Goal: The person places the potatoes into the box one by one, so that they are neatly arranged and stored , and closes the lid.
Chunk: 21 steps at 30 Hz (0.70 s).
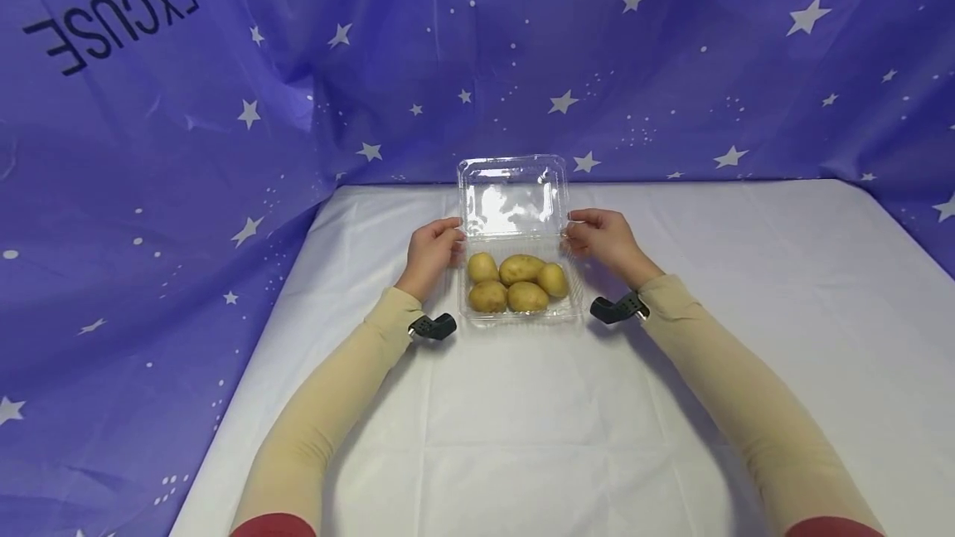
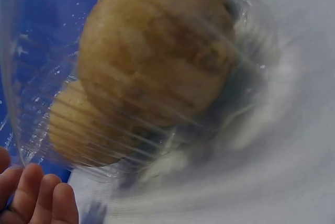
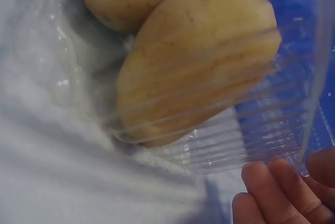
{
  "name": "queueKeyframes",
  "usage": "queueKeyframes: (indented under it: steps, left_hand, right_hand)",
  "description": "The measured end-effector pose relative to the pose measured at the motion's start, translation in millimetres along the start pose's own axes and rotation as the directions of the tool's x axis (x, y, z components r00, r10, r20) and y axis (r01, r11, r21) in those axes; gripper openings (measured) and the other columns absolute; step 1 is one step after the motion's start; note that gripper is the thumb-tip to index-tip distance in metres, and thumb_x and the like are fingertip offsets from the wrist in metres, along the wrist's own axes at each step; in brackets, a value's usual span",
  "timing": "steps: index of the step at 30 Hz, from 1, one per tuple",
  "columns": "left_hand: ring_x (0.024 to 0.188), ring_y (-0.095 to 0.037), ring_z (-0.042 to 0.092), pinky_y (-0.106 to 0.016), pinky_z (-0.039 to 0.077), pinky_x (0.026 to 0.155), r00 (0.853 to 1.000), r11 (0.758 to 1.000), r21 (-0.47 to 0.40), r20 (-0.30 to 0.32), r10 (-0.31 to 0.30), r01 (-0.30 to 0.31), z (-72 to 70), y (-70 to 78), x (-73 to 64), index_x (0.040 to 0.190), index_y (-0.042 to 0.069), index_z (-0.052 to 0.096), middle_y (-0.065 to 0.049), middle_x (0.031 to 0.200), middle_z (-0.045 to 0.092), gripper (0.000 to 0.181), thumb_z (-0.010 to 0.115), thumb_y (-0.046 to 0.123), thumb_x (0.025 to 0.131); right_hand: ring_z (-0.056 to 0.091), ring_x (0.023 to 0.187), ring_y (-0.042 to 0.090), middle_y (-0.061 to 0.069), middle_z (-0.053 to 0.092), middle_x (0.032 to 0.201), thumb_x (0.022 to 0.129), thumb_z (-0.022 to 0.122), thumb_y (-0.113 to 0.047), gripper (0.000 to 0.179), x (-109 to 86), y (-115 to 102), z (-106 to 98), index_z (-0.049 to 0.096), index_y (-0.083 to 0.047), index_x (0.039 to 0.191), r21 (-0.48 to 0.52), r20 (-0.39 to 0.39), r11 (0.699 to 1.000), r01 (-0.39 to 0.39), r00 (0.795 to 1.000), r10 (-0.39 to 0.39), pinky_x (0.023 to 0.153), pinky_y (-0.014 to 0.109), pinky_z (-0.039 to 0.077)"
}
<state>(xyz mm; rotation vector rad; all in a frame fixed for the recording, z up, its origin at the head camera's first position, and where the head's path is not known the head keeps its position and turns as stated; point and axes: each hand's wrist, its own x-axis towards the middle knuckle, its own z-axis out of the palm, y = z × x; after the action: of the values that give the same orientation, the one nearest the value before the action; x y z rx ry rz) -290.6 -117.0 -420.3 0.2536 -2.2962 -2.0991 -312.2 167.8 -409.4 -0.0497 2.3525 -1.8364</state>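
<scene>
A clear plastic clamshell container (image 1: pixel 462 305) stands on the white-covered table with its lid (image 1: pixel 515 197) raised at the back. Several yellow-brown potatoes (image 1: pixel 527 297) lie in its base. On its left side my left hand (image 1: pixel 433 253) pinches the edge near the hinge. My right hand (image 1: pixel 608 240) holds the matching edge on the right, thumb and fingers at the rim. Through the ribbed wall, potatoes (image 2: pixel 157 51) fill much of the left wrist view. A long potato (image 3: pixel 199 56) shows the same way in the right wrist view.
A white cloth (image 1: pixel 537 437) covers the table. Behind it and to the left hangs a blue curtain (image 1: pixel 418 48) with white stars, close to the container's raised lid. Black camera mounts (image 1: pixel 435 326) project inward from both wrists, near the container's front corners.
</scene>
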Motion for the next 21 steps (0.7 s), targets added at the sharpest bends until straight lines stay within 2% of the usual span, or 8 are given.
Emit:
queueKeyframes:
  steps: [4, 11, 17, 21]
  left_hand:
    - [0.071, -0.005, 0.062, -0.016, 0.057, 0.063, 1.000, 1.000, -0.009, 0.003, 0.004, -0.004, 0.3, 1.2, 2.5, 0.129, -0.003, 0.067, -0.005, 0.090, 0.069, 0.036, 0.056, 0.004, 0.095]
    - [0.074, -0.006, 0.063, -0.017, 0.058, 0.066, 1.000, 1.000, 0.020, 0.015, 0.022, -0.023, -3.2, 3.1, 3.5, 0.128, -0.002, 0.067, 0.002, 0.084, 0.067, 0.034, 0.059, 0.004, 0.096]
    - [0.078, -0.011, 0.062, -0.017, 0.055, 0.063, 0.996, 0.994, 0.058, 0.021, 0.090, -0.091, -5.5, 6.6, 0.6, 0.125, -0.003, 0.068, -0.007, 0.089, 0.068, 0.033, 0.061, 0.005, 0.094]
    - [0.080, -0.010, 0.061, -0.016, 0.053, 0.063, 0.993, 0.991, 0.074, 0.025, 0.114, -0.116, -6.7, 10.3, -2.4, 0.126, -0.002, 0.067, -0.014, 0.103, 0.070, 0.035, 0.059, 0.009, 0.094]
  right_hand:
    - [0.069, 0.065, 0.000, -0.015, 0.068, 0.076, 0.098, 0.058, -0.003, 0.046, 0.4, -1.4, -0.7, 0.051, 0.015, 0.139, 0.005, 0.005, 1.000, 0.026, 1.000, -0.026, 0.066, 0.015, 0.059]
    - [0.069, 0.067, -0.001, -0.011, 0.070, 0.079, 0.097, 0.058, -0.001, 0.040, -1.0, -6.6, -2.3, 0.054, 0.018, 0.132, -0.015, -0.009, 0.997, 0.073, 0.997, -0.073, 0.068, 0.018, 0.061]
    - [0.070, 0.070, 0.000, -0.009, 0.072, 0.082, 0.096, 0.062, -0.005, 0.040, -5.2, -12.7, -5.5, 0.057, 0.016, 0.129, -0.042, -0.016, 0.995, 0.089, 0.996, -0.089, 0.075, 0.024, 0.063]
    - [0.071, 0.074, 0.000, -0.010, 0.072, 0.084, 0.098, 0.062, -0.014, 0.041, -8.7, -17.0, -7.2, 0.060, 0.013, 0.130, -0.055, -0.033, 0.995, 0.083, 0.996, -0.085, 0.082, 0.027, 0.063]
